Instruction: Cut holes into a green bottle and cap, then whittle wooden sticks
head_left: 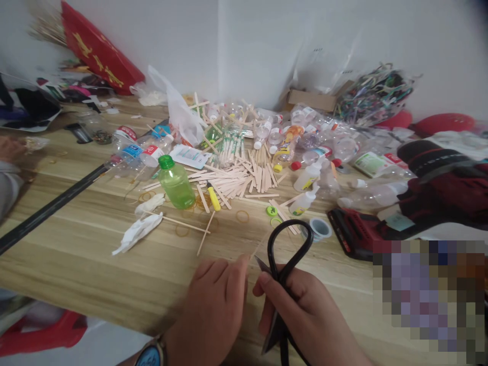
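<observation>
Black-handled scissors (291,244) are gripped in my right hand (305,310), spread apart, with one handle loop sticking up above my fingers. One pointed blade reaches toward my left fingertips; another blade hangs down below my palm. My left hand (215,300) is closed just beside that blade tip, pinching a thin wooden stick (259,245) that pokes out past the finger and thumb. Most of the stick is hidden in the hand. Beyond my hands, two thin sticks (206,233) lie crossed on the wooden table (125,284), next to white gloves (139,231).
A green bottle (177,185), yellow cutter (213,196), many craft sticks (236,178) and plastic bottles (305,137) crowd the table. A grey cup (319,230) and red-black power tool (358,236) stand right. Another person's hand (11,150) is at far left.
</observation>
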